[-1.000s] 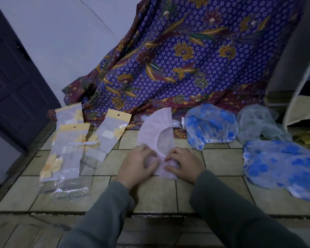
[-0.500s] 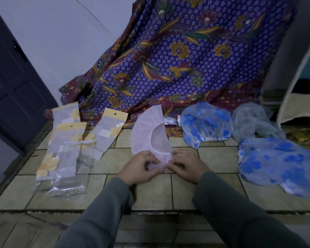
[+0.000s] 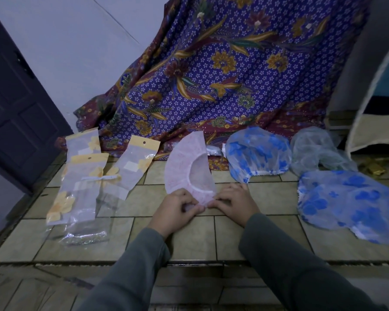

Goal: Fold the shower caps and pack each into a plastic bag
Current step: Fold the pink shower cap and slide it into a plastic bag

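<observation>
Slippage is the main worry here imo. That pink shower cap (image 3: 184,167) is thin, springy stuff with an elastic rim, and it's only folded in half so far, lying as a crescent on the tiled floor (image 3: 231,234) with its far tip reaching the edge of the purple floral cloth (image 3: 222,75). If either pinch lets go at the near corner, I'd guess the elastic pops the fold open and it has to be redone. Also, the stack of plastic bags (image 3: 85,182) sits off to the left, well apart from the cap, so the folded bundle has to be carried over without unrolling.

Hand pose: both are low on the floor, knuckles up, wrists coming in from the grey sleeves. The left hand (image 3: 175,209) has its fingers curled shut on the cap's near end, pinching the pink edge. The right hand (image 3: 234,204) is just beside it, fingertips pressed together on the same corner, the two hands almost touching. Looks like they're about to start the next fold from that end.

Three more caps wait on the right: a blue flowered cap (image 3: 256,158), a clear grey cap (image 3: 317,151) and a bigger blue cap (image 3: 346,203), all unfolded.
</observation>
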`<state>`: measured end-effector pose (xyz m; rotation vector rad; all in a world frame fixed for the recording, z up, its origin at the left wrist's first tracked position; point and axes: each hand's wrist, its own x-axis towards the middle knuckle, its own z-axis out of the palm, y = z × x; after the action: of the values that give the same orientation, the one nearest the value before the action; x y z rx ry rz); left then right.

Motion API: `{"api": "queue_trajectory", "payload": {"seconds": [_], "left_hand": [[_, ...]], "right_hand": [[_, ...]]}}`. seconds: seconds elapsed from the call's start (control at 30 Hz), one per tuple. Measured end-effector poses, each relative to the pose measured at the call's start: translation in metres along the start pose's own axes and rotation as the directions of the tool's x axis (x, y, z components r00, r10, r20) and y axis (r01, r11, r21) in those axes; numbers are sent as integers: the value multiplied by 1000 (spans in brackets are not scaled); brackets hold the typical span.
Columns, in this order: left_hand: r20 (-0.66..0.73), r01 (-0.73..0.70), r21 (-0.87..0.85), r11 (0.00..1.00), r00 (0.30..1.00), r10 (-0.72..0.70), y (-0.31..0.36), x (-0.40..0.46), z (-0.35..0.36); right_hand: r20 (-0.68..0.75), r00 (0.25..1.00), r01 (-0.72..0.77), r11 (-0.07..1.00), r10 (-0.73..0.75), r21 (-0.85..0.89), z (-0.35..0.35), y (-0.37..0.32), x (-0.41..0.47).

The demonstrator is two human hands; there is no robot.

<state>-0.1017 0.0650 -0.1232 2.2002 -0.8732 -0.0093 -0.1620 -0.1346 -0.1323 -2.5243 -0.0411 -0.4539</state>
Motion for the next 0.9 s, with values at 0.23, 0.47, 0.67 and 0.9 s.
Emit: {"api": "queue_trajectory", "payload": {"seconds": [0.23, 0.47, 0.67, 0.9], "left_hand": [[66, 174, -104, 979, 984, -168, 5, 10, -5], [102, 221, -90, 971, 972, -212, 2, 13, -1], [135, 153, -8, 988, 979, -150, 6, 16, -1], [158, -11, 9, 1000, 987, 9, -1, 16, -10]], "right_hand": [[-62, 985, -155, 980, 163, 123, 5, 2, 5], [-109, 979, -170, 985, 171, 22, 7, -11, 1], [-159, 954, -270, 959, 254, -88, 15, -22, 4], [-150, 987, -89, 968, 55, -233, 23, -16, 5]]}}
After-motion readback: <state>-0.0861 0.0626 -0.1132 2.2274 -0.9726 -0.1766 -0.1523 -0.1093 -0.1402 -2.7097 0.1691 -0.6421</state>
